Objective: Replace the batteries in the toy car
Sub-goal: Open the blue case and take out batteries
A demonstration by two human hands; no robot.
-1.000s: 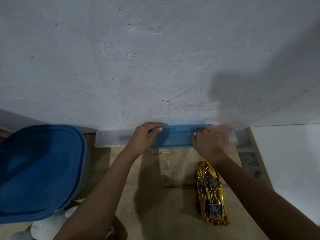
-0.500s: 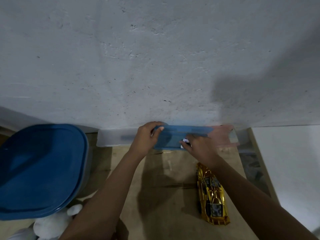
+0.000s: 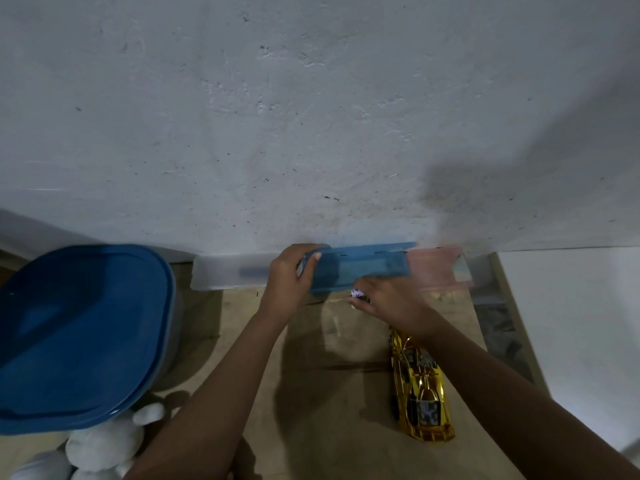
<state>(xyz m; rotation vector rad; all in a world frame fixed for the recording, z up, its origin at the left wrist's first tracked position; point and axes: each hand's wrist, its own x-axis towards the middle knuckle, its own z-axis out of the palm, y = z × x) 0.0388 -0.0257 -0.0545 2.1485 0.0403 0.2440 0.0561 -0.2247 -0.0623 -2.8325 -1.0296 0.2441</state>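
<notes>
Blue plastic, smooth and matt: a round-cornered bin lid (image 3: 79,334) at far left, with a frosted clear box (image 3: 228,271) against the rough plaster wall. The left hand (image 3: 291,271) has its grip curled round the left end of a translucent blue case (image 3: 363,268). The right hand (image 3: 384,299) pinches a small white item (image 3: 358,293), probably a battery. The toy car (image 3: 419,386), glossy gold, lies on the wooden tabletop (image 3: 346,393) under the right forearm. Its long axis runs toward the wall, and the right hand is nearer to it.
</notes>
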